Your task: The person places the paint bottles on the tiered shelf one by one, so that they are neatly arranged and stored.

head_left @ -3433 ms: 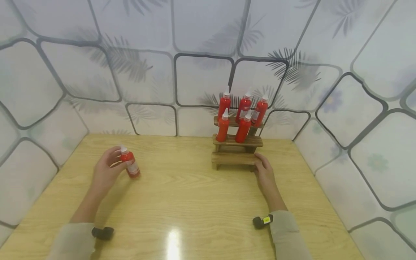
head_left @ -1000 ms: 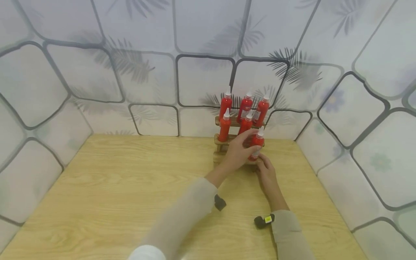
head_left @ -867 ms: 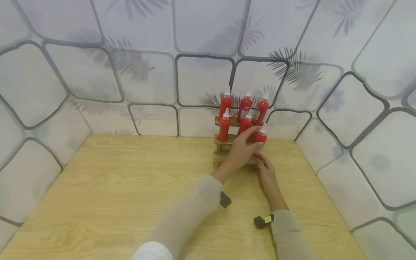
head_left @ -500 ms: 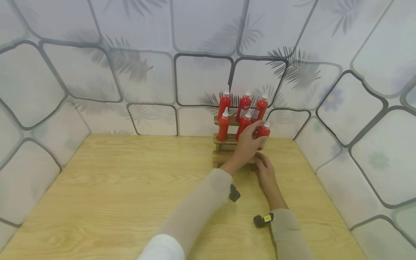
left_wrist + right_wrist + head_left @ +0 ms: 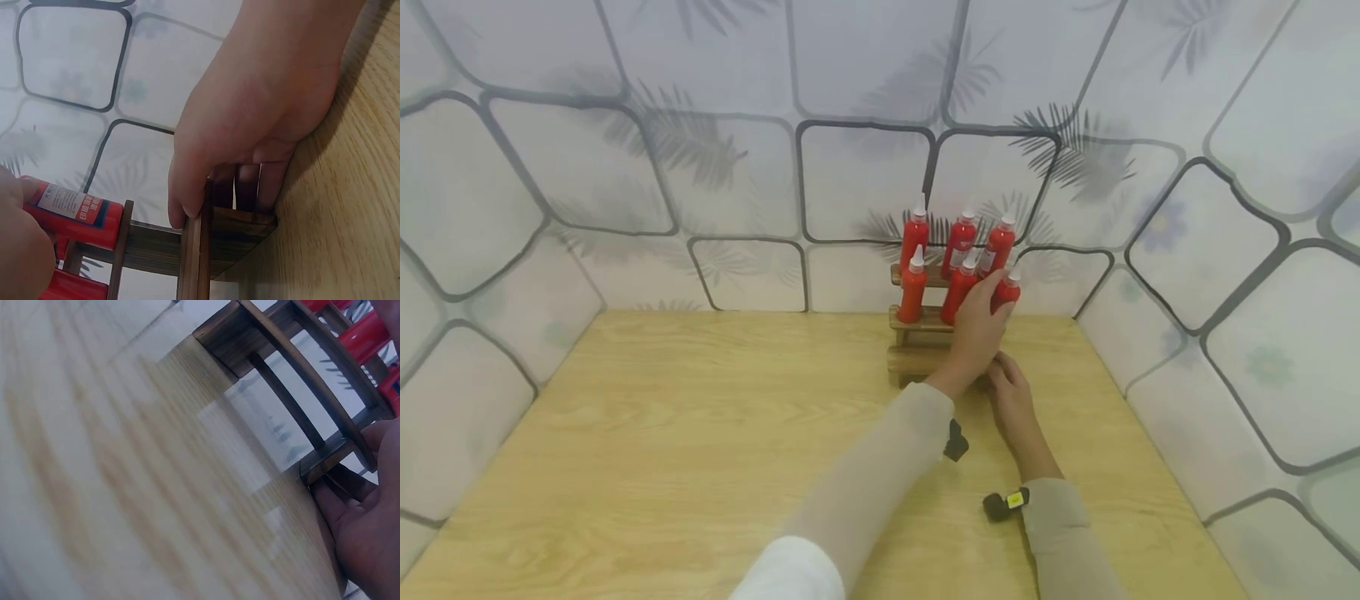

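Observation:
My left hand (image 5: 977, 329) grips a red squeeze bottle (image 5: 1006, 292) with a white pointed nozzle, at the right end of a stepped wooden rack (image 5: 917, 360). In the left wrist view this bottle (image 5: 78, 212) shows a printed label, and its base is against or very close to the middle plank. My right hand (image 5: 1017, 404) holds the right end of the lowest plank; the left wrist view shows the thumb over the plank and fingers beneath. Similar red bottles (image 5: 913, 292) stand on the middle and top steps. My left hand hides part of the rack.
The rack stands near the back of a wood-grain table (image 5: 700, 433). Behind it rises a patterned wall (image 5: 865, 183), and another wall (image 5: 1240, 333) borders the right side. My left forearm (image 5: 880, 483) reaches across in front of the rack.
My left hand first held the bottle at the table's left, then carried it right to the rack. Lately it moved back and up, from the lowest step to the middle step. My right hand stayed put.

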Tool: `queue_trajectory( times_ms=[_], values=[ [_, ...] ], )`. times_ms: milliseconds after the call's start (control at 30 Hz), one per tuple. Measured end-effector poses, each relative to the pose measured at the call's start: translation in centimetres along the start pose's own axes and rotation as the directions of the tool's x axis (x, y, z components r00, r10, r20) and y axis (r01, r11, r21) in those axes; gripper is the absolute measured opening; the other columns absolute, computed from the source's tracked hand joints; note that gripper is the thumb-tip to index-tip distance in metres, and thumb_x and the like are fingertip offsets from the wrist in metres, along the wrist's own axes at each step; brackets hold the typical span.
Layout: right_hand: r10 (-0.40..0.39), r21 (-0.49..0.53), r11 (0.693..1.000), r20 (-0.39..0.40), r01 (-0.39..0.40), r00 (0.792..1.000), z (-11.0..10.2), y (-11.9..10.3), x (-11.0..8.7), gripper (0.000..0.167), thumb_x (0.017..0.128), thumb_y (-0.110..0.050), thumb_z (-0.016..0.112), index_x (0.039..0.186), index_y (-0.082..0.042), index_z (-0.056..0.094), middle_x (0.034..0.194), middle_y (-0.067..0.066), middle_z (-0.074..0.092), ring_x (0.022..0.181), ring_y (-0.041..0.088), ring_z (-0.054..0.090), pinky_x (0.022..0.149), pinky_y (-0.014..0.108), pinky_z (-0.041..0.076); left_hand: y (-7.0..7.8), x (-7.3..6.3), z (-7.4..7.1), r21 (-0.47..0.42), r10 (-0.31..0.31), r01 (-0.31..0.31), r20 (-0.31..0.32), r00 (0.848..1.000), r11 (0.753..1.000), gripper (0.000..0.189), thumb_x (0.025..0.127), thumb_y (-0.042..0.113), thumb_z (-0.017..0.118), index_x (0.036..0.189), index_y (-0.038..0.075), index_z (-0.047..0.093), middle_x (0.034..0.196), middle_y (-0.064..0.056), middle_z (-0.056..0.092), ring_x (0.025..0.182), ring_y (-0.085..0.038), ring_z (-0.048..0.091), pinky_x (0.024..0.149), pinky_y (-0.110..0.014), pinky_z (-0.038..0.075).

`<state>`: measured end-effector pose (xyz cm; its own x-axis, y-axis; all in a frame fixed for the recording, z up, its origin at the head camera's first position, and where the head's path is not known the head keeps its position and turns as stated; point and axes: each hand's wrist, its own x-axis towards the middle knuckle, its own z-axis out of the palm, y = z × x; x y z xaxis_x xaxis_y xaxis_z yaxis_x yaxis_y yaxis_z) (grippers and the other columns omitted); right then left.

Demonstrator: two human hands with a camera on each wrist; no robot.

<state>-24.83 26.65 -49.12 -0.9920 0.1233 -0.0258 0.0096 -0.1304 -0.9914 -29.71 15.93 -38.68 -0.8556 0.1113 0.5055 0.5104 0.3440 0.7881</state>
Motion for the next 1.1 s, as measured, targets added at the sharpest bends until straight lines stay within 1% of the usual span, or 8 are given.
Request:
queue_trajectory(
  times_ms=[200, 367, 500, 633, 733, 833, 900, 1100],
  values=[
    [-0.007, -0.016, 1.000, -0.013, 0.007, 1.000, -0.1, 1.0, 0.8, 0.042, 0.107, -0.024, 0.050, 0.146, -0.009, 0.049, 0.125, -0.005, 0.059, 0.110, 0.012, 0.058, 0.098, 0.027, 0.051, -0.5, 0.3, 0.4, 0.037, 0.032, -0.029, -0.070, 0.997, 0.999, 0.049, 0.098, 0.014, 0.066, 0.146, 0.017, 0.053, 0.140, -0.003, 0.063, 0.128, -0.015, 0.059, 0.113, -0.025, 0.043],
    [-0.023, -0.047, 0.999, -0.017, 0.022, 1.000, 0.0, 1.1, 0.8, 0.046, 0.107, -0.030, 0.051, 0.147, -0.010, 0.048, 0.133, -0.002, 0.056, 0.117, 0.012, 0.057, 0.101, 0.026, 0.050, -0.7, 0.5, 0.6, 0.029, 0.058, -0.055, -0.085, 0.995, 0.998, 0.049, 0.098, 0.013, 0.065, 0.146, 0.014, 0.052, 0.141, -0.004, 0.062, 0.129, -0.017, 0.059, 0.113, -0.026, 0.043],
    [-0.008, -0.036, 0.999, -0.004, 0.007, 1.000, -0.1, 0.9, 0.8, 0.046, 0.108, -0.027, 0.048, 0.149, -0.008, 0.046, 0.137, 0.002, 0.053, 0.117, 0.012, 0.056, 0.107, 0.034, 0.047, -0.8, 0.7, 0.8, 0.008, 0.055, -0.054, -0.097, 0.994, 0.998, 0.049, 0.098, 0.012, 0.066, 0.145, 0.012, 0.053, 0.142, -0.003, 0.061, 0.131, -0.017, 0.057, 0.114, -0.025, 0.041],
    [-0.008, -0.025, 1.000, 0.000, 0.008, 1.000, -0.1, 1.0, 0.8, 0.046, 0.108, -0.025, 0.047, 0.150, -0.008, 0.045, 0.138, 0.001, 0.053, 0.119, 0.011, 0.055, 0.109, 0.033, 0.046, -1.0, 0.9, 1.1, 0.003, 0.041, -0.041, -0.096, 0.994, 0.999, 0.049, 0.098, 0.013, 0.066, 0.146, 0.015, 0.052, 0.141, -0.002, 0.061, 0.132, -0.015, 0.056, 0.115, -0.023, 0.040],
    [-0.035, -0.020, 0.999, -0.006, 0.035, 0.999, -0.1, 1.3, 0.8, 0.046, 0.107, -0.027, 0.049, 0.149, -0.007, 0.046, 0.135, 0.000, 0.056, 0.117, 0.011, 0.057, 0.101, 0.026, 0.050, -0.9, 0.9, 1.2, 0.008, 0.029, -0.028, -0.084, 0.996, 1.000, 0.050, 0.098, 0.013, 0.065, 0.146, 0.017, 0.051, 0.142, -0.002, 0.061, 0.132, -0.014, 0.056, 0.115, -0.024, 0.040],
    [-0.057, -0.009, 0.998, -0.011, 0.057, 0.998, -0.2, 1.4, 0.8, 0.045, 0.107, -0.026, 0.050, 0.147, -0.005, 0.047, 0.127, -0.002, 0.059, 0.111, 0.011, 0.059, 0.094, 0.024, 0.052, -0.8, 0.9, 1.3, 0.037, 0.038, -0.035, -0.067, 0.997, 0.999, 0.051, 0.099, 0.013, 0.065, 0.147, 0.016, 0.049, 0.143, -0.002, 0.060, 0.133, -0.013, 0.054, 0.115, -0.024, 0.040],
    [-0.066, -0.004, 0.998, -0.015, 0.066, 0.998, -0.3, 1.4, 0.9, 0.044, 0.107, -0.025, 0.051, 0.146, -0.004, 0.048, 0.125, -0.002, 0.060, 0.109, 0.011, 0.059, 0.091, 0.022, 0.052, -0.6, 1.0, 1.3, 0.061, 0.047, -0.044, -0.057, 0.997, 0.997, 0.051, 0.099, 0.013, 0.064, 0.148, 0.016, 0.048, 0.144, -0.001, 0.059, 0.134, -0.012, 0.053, 0.115, -0.023, 0.039],
    [-0.077, -0.002, 0.997, -0.012, 0.077, 0.997, -0.4, 1.6, 0.9, 0.043, 0.107, -0.024, 0.050, 0.145, -0.004, 0.048, 0.126, -0.003, 0.059, 0.112, 0.011, 0.057, 0.093, 0.021, 0.052, -0.2, 1.1, 1.4, 0.095, 0.058, -0.052, -0.065, 0.996, 0.994, 0.049, 0.099, 0.011, 0.063, 0.146, 0.013, 0.049, 0.143, -0.003, 0.059, 0.134, -0.013, 0.054, 0.116, -0.021, 0.036]
  ],
)
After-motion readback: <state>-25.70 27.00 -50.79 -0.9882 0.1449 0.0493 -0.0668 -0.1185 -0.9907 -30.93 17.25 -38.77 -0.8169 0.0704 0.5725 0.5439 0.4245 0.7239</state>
